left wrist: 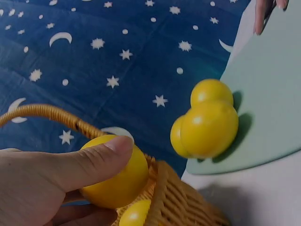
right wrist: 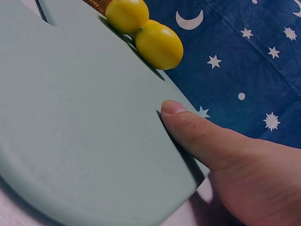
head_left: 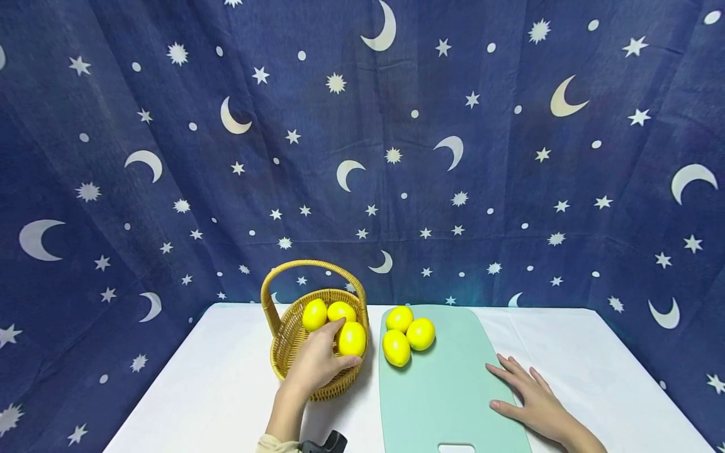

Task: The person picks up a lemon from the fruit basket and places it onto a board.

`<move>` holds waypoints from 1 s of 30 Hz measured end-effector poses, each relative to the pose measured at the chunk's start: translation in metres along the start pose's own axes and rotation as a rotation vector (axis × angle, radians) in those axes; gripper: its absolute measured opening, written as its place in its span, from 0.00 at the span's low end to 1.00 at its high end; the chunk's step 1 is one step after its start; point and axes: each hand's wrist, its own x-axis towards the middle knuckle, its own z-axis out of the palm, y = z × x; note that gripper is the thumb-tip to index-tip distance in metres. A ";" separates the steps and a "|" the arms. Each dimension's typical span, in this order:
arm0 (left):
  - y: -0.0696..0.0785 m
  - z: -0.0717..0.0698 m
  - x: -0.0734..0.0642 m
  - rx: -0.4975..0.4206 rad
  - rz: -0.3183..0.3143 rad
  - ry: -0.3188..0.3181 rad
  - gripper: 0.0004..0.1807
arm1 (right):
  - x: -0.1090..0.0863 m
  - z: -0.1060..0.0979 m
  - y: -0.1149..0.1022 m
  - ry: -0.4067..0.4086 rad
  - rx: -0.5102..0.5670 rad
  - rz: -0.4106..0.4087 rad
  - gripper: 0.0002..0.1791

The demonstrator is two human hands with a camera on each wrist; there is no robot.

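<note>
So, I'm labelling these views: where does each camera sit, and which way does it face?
Head: on the head, facing forward and down at basket and board; left hand and right hand show.
Left wrist: on that wrist, facing the held lemon; left hand, right fingers show.
Right wrist: on that wrist, facing across the board; right thumb shows.
Both wrist views share board and starry cloth.

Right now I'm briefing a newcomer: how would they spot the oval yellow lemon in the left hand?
On the white table, find the brown woven basket with an arched handle, left of the pale green board. At the basket's right side, a bare left hand grips the oval yellow lemon. Unlike the two lemons behind and the three lemons on the board, it is held.
</note>
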 end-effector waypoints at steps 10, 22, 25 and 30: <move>0.017 -0.003 -0.002 -0.025 0.049 -0.055 0.44 | -0.001 0.002 0.003 0.023 -0.027 -0.034 0.35; 0.041 0.020 -0.005 -0.032 0.167 -0.214 0.38 | 0.000 0.001 0.003 0.016 -0.027 -0.022 0.35; 0.048 0.031 -0.006 -0.009 0.148 -0.270 0.40 | 0.000 0.001 0.003 0.016 -0.027 -0.021 0.35; 0.049 0.043 -0.008 0.067 0.152 -0.320 0.39 | -0.001 0.002 0.003 0.025 -0.032 -0.036 0.35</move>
